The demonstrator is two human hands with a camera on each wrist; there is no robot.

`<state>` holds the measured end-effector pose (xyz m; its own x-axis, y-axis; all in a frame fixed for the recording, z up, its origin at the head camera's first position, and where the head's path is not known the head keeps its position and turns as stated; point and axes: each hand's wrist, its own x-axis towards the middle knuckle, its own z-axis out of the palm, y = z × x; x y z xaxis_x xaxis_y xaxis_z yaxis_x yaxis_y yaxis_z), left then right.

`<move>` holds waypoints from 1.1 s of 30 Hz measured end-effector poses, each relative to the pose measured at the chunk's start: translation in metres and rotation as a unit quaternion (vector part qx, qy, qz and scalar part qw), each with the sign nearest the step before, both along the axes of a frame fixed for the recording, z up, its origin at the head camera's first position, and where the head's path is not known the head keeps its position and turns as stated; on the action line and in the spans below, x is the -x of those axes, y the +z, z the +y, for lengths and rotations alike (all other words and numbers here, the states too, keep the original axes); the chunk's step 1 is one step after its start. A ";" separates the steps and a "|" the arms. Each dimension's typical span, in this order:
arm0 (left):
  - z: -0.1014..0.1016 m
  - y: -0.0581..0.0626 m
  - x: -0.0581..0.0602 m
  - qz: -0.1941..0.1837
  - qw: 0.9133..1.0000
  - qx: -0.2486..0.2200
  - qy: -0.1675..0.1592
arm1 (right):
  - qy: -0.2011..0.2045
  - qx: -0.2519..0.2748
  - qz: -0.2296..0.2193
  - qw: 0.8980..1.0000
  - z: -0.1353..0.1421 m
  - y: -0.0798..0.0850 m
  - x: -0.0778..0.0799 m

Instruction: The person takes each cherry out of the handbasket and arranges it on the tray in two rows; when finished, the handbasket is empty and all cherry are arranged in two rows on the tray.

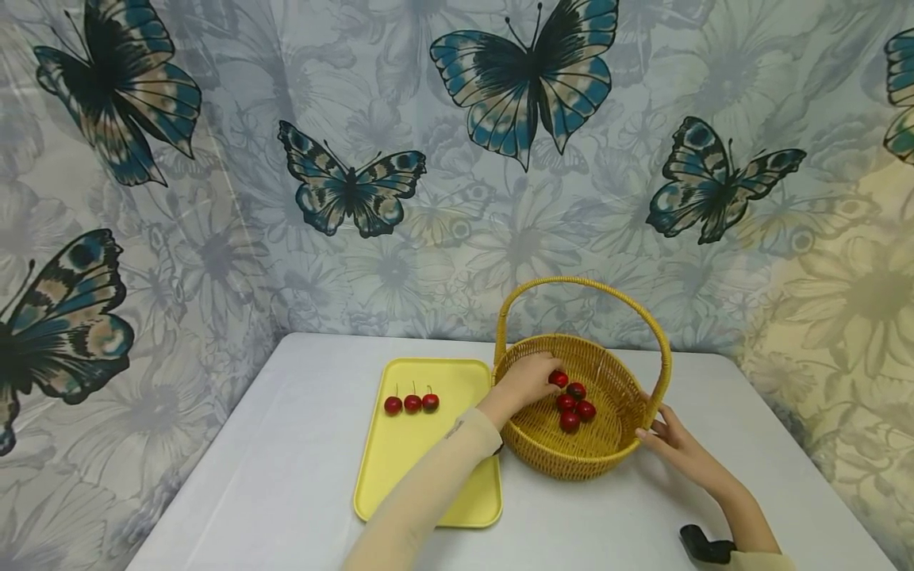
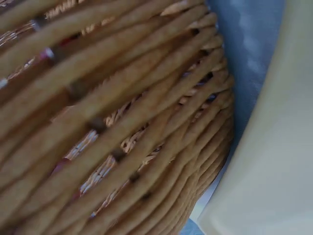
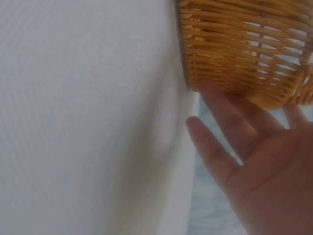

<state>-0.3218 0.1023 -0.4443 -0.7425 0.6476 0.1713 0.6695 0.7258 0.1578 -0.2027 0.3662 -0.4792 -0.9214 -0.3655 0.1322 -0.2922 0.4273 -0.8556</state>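
My left hand reaches over the left rim into a yellow wicker basket with a tall arched handle. Its fingertips pinch a dark red cherry. Several more cherries lie clustered on the basket floor beside it. At the basket's right side, my right hand holds the rim near the handle's foot, thumb in front. In the right wrist view its fingers stretch against the woven outer wall. The left wrist view is filled by the basket's weave, which hides the left hand.
Left of the basket lies a yellow tray, with three stemmed cherries in a row near its far end. Everything stands on a white-covered table. Butterfly-patterned cloth hangs behind the table.
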 end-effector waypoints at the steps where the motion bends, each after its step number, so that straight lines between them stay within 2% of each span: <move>1: -0.001 0.001 -0.001 0.003 1.000 -0.001 -0.001 | 0.000 -0.001 0.000 1.000 0.000 0.000 0.000; 7: -0.008 0.005 -0.009 0.027 1.000 -0.012 -0.012 | -0.005 -0.008 0.007 1.000 -0.001 0.000 0.000; 12: -0.013 0.006 -0.015 0.034 0.998 -0.038 -0.023 | 0.000 -0.002 0.009 1.000 0.000 0.000 0.000; 21: -0.027 0.007 -0.025 -0.025 0.992 -0.125 -0.026 | 0.001 0.000 0.011 1.000 -0.001 0.000 0.000; 28: -0.040 0.009 -0.034 -0.072 0.978 -0.194 -0.024 | 0.004 0.002 0.013 1.000 0.000 -0.001 0.001; 33: -0.048 0.008 -0.039 -0.087 0.970 -0.229 -0.015 | 0.009 0.010 0.005 1.000 0.002 -0.001 0.001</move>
<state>-0.2831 0.0541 -0.4359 -0.7672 0.5558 0.3202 0.6246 0.5336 0.5702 -0.2033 0.3682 -0.4802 -0.9137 -0.3783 0.1486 -0.3076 0.4047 -0.8611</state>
